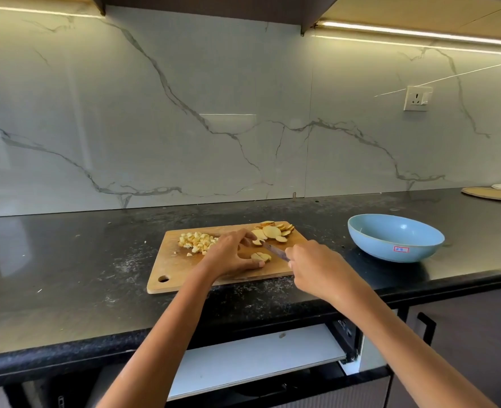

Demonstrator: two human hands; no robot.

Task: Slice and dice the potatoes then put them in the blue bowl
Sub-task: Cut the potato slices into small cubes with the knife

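Note:
A wooden cutting board (172, 267) lies on the black counter. Diced potato (197, 241) is heaped at its far left, and round potato slices (272, 230) are fanned at its far right. My left hand (231, 253) arches over a few potato slices (260, 256) in the board's middle, thumb and fingertips holding them. My right hand (317, 267) grips a knife (274, 250) whose blade points left toward those slices. The blue bowl (394, 238) stands to the right of the board, nothing visible inside it.
The marble backsplash rises behind the counter with a wall socket (417, 98) at the right. A round mat and white plate (496, 192) sit far right. A white pull-out shelf (255, 359) juts out below the counter edge. Crumbs speckle the counter.

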